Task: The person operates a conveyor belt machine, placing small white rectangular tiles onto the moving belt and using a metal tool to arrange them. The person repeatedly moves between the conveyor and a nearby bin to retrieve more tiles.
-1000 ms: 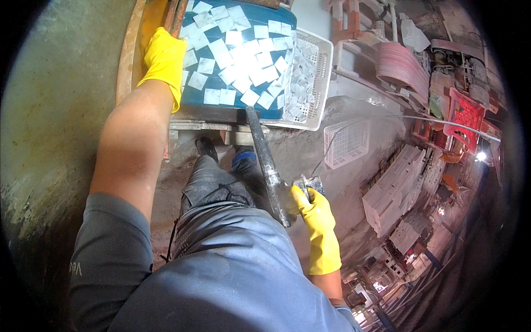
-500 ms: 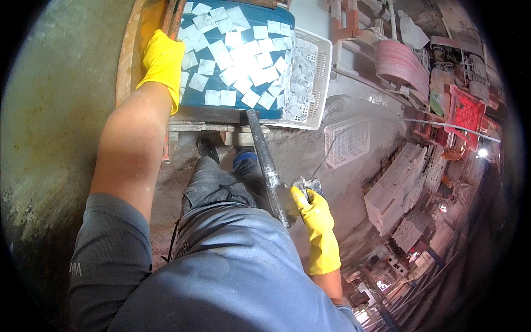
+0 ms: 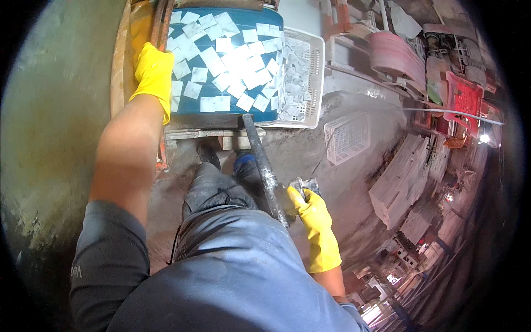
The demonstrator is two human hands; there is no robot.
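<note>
My left hand, in a yellow rubber glove, is closed round a rusty orange metal bar at the left side of a blue belt. White square and rectangular stone tiles lie scattered over the belt, some washed out by glare. Lower right, my gloved right hand is closed at a small, grimy grey box, its thumb against the near side; the other fingers are partly hidden. Left of that hand, a dark metal bar slants from the belt's front edge toward my waist.
A white plastic crate full of tile pieces stands against the belt's right end. Another white crate rests on the floor. Stacked slabs, a red crate and a pale hose are at right. A stained wall-like surface fills the left.
The view has shifted slightly, so the belt and tiles appear a little further left. Both hands keep their holds, and the tiles' arrangement looks much the same.
</note>
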